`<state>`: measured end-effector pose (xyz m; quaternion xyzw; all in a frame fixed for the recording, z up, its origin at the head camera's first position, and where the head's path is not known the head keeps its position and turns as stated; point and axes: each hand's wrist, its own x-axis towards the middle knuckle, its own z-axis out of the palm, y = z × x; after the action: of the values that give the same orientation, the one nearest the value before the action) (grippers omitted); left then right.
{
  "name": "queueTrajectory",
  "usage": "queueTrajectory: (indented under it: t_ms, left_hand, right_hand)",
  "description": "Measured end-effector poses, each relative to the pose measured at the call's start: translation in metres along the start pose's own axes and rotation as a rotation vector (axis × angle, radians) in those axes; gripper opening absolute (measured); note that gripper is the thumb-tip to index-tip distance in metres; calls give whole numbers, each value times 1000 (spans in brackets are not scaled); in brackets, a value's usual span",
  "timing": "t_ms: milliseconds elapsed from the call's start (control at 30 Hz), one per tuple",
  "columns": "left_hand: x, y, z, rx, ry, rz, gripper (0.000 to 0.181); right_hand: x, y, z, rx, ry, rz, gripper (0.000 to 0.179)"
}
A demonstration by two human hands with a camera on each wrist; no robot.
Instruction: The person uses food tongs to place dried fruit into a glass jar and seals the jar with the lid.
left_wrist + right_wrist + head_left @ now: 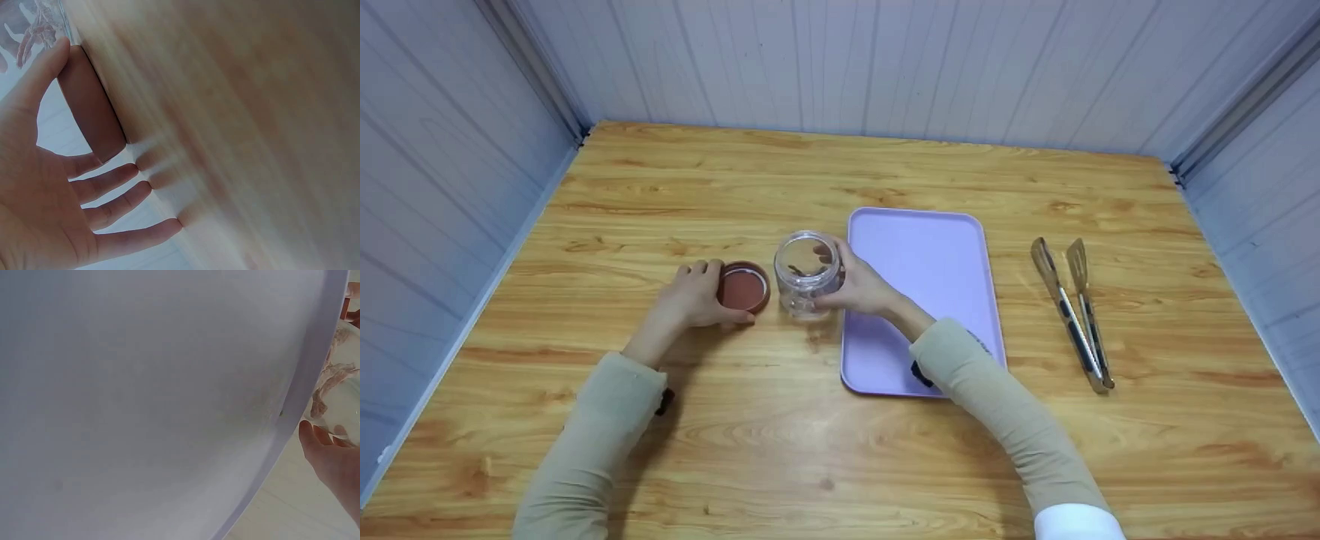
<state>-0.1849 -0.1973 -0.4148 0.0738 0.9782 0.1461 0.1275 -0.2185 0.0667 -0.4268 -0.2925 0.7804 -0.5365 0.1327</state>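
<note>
My left hand (697, 296) holds a round brown lid (743, 289) between thumb and index finger, flat on the table with its ringed inner side up. In the left wrist view the lid (93, 107) shows edge-on, and the other fingertips touch the wood. Just right of it stands a clear jar (795, 291) with its mouth uncovered. My right hand (862, 285) grips the jar from the right side, thumb in front and fingers behind. Brownish, shrivelled-looking pieces (333, 385) show through the jar's wall; their kind is unclear.
A lilac tray (919, 255) lies under my right forearm, its left edge close to the jar. Farther right, a pair of metal tongs (1076, 322) with black grips lies spread on the wooden table (780, 450). Pale panel walls (840, 67) enclose the back and sides.
</note>
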Motion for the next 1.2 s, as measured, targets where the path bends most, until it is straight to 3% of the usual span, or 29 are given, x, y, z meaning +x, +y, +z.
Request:
queueTrajectory:
  t_ms: [167,300,400,600,933,1067,1200]
  left_hand:
    - [0,0,-1,-27,24,5,103]
    - [-1,1,-4,-46,30,12,103]
    - [-1,0,-4,-66,42,34,98]
    - [-2,-2,-4,-142,72,75,89]
    - [-7,2,-7,-522,274,123,89]
    - [-12,8,-9,-666,296,140,88]
    - [-17,14,-10,-909,289,203,73]
  right_hand:
    - [-4,-15,0,-12,17,-13,86]
    - [-4,-17,0,-27,37,-10,86]
    - [-1,-5,-1,-68,56,-12,88]
    - [-2,-14,-9,-72,88,-54,89]
    - [-14,-25,-29,-90,165,-37,98]
    - [-22,-32,-38,-91,192,-24,96]
    - [-34,-50,-45,-47,195,-32,88]
